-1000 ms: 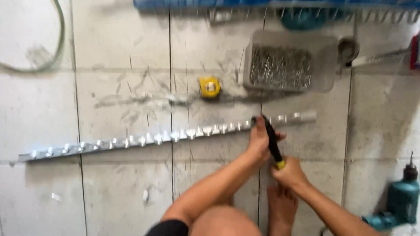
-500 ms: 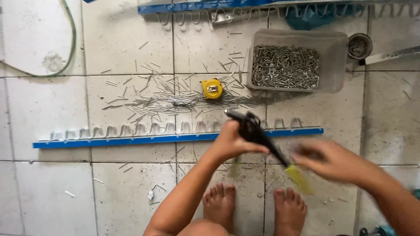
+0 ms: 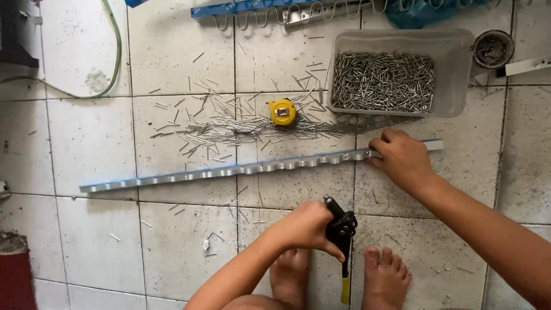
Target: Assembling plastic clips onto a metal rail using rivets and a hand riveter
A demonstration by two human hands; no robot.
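Observation:
A long metal rail (image 3: 247,169) with evenly spaced tabs lies across the tiled floor. My right hand (image 3: 402,158) grips its right end. My left hand (image 3: 307,227) holds a black hand riveter (image 3: 342,241) with a yellow-tipped handle, its head pointing up, just below the rail and between my bare feet. A clear plastic tub (image 3: 459,63) full of rivets stands above the rail on the right. A yellow tape measure (image 3: 282,111) sits among loose spent pins (image 3: 224,126) scattered on the tiles.
More rails, one blue, lie along the top edge (image 3: 270,8). A green hose (image 3: 115,63) curves at the upper left. A round metal lid (image 3: 493,49) sits right of the tub. A red object (image 3: 14,275) stands at the lower left.
The riveter has passed into my left hand and dropped toward my feet. My right hand let go of the handle and took hold of the rail's right end, and the rail has turned over.

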